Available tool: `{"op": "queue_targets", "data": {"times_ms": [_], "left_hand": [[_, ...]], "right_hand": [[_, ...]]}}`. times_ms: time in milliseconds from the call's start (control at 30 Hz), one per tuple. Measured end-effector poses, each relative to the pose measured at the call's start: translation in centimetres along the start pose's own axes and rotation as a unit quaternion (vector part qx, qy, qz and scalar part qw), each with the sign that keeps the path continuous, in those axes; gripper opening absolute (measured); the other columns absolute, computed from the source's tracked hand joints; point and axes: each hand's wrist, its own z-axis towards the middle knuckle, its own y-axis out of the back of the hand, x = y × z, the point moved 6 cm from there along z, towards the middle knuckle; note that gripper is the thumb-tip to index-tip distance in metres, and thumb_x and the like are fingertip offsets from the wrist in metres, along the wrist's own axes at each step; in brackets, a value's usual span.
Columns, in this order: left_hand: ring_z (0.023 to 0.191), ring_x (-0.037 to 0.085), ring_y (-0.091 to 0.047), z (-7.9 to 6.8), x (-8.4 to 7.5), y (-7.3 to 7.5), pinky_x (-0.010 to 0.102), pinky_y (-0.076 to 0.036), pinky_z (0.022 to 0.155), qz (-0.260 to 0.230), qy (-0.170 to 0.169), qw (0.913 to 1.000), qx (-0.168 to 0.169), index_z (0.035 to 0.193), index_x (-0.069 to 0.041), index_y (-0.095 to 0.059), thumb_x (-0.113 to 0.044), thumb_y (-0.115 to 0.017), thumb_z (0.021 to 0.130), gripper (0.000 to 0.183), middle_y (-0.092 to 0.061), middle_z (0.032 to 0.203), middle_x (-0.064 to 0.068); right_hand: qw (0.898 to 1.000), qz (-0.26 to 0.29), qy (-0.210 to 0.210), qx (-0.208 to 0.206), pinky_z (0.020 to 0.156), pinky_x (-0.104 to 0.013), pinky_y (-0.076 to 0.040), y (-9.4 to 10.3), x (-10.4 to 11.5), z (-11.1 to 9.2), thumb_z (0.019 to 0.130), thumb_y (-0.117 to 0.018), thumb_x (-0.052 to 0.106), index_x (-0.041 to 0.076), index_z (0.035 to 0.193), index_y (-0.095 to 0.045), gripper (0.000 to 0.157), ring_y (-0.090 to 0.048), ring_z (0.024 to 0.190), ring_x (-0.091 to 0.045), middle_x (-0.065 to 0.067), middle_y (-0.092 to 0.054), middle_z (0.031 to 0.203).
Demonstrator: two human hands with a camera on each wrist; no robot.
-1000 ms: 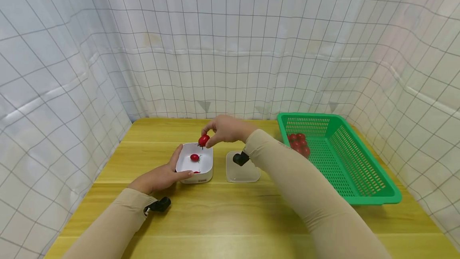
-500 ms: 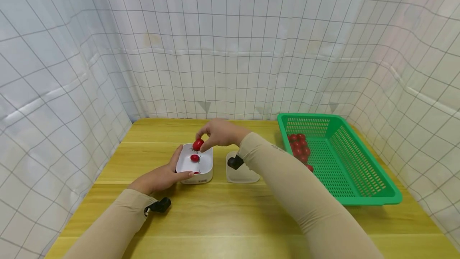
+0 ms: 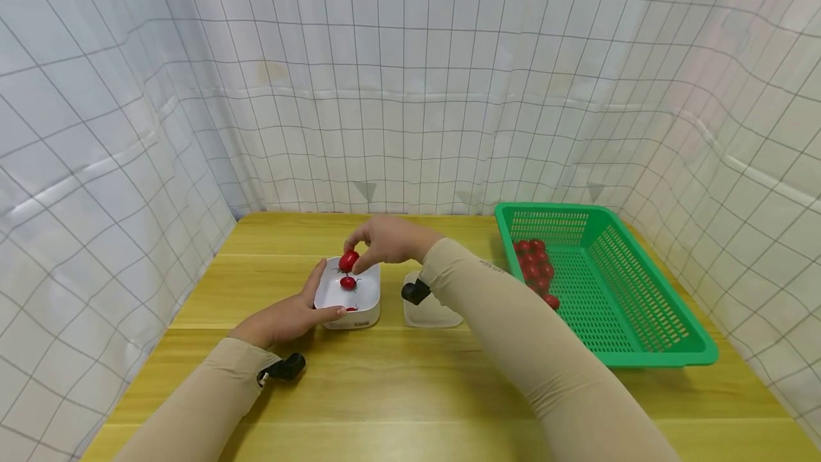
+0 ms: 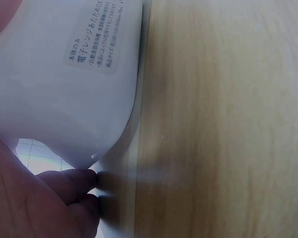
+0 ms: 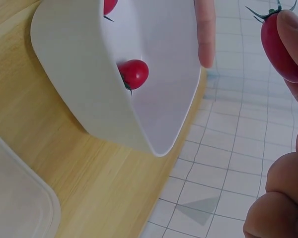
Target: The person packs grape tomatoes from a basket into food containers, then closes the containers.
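1. A held tomato (image 3: 348,261) is pinched between thumb and finger of the right hand (image 3: 390,239), the other fingers being curled. It is carried at twelve o'clock over the white box (image 3: 368,296), and daylight is seen between it and the rim from the right wrist.
2. Inside, a middle tomato (image 3: 348,283) is seen at centre, and a near tomato (image 3: 351,309) is half hidden behind the six o'clock wall.
3. From eight o'clock, the box is gripped by the left hand (image 3: 285,316): the thumb is laid on the near rim, the fingers are run along the nine o'clock side.
4. At three o'clock, a pale lid (image 3: 432,314) is laid flat, separated from the box by a narrow strip of wood.
5. Farther out at three, a green basket (image 3: 667,358) is placed; tomatoes (image 3: 537,260) are bunched along its left wall. Its near-left rim is covered by the right sleeve (image 3: 526,326).
6. Toward six o'clock, a broad stretch of tabletop (image 3: 398,391) is offered; at twelve, a shallower strip is bounded by the gridded curtain (image 3: 410,113).
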Motion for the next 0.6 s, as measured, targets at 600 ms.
{"op": "queue_targets", "data": {"times_ms": [600], "left_hand": [[0.152, 0.057, -0.032, 0.15, 0.15, -0.06, 0.072, -0.028, 0.121, 0.007, -0.001, 1.0, -0.002, 0.165, -0.017, 0.026, -0.068, -0.061, 0.096, 0.122, -0.016, 0.171, 0.035]], "right_hand": [[1.0, 0.019, -0.005, 0.007, 0.072, -0.025, -0.044, -0.22, 0.26, 0.22, 0.094, -0.081, 0.03, 0.025, 0.115, -0.077, 0.022, -0.053, 0.089, -0.013, 0.008, -0.07, 0.103]]}}
